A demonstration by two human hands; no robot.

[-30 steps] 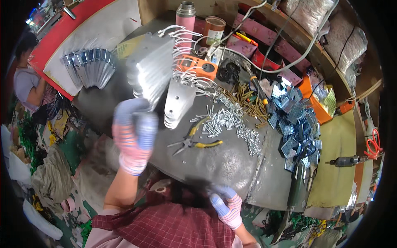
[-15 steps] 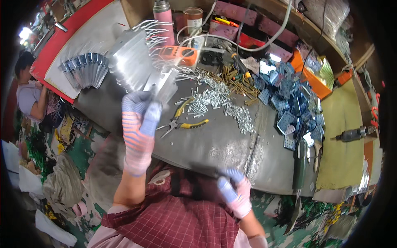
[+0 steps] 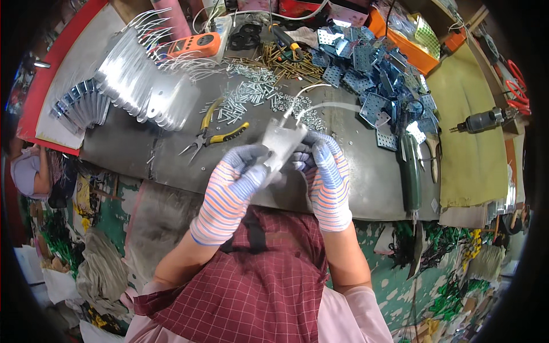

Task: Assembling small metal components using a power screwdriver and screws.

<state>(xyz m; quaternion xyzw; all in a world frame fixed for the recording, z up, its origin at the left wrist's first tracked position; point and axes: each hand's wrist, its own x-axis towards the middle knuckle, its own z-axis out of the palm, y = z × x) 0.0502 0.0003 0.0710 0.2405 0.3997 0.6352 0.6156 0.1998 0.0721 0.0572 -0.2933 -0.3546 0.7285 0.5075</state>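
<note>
Near the workbench's [image 3: 171, 146] left edge, a fanned stack of bent metal brackets [image 3: 80, 106]; beside it, toward the back, a long row of flat metal plates [image 3: 143, 91] with wire tails; further along the back edge, an orange meter [image 3: 194, 46]; toward the middle, yellow-handled pliers [image 3: 214, 134] beside a scatter of screws [image 3: 246, 97].

Over the front edge, left hand [image 3: 231, 191] in a striped glove, fingers curled shut around the lower end of a small metal plate [image 3: 280, 146]; plate held tilted just above the bench, its two white wires [image 3: 309, 97] arching away toward the back; right hand [image 3: 326, 174], gloved alike, fingers closed on the plate's right side.

Best handled, by judgement, with a firm pinch on both edges and the wires kept free of the fingers.

Toward the right back corner, a heap of blue perforated brackets [image 3: 372, 74]; near the right edge, a green tool [image 3: 410, 171]; beyond, a drill [image 3: 480, 121].
</note>
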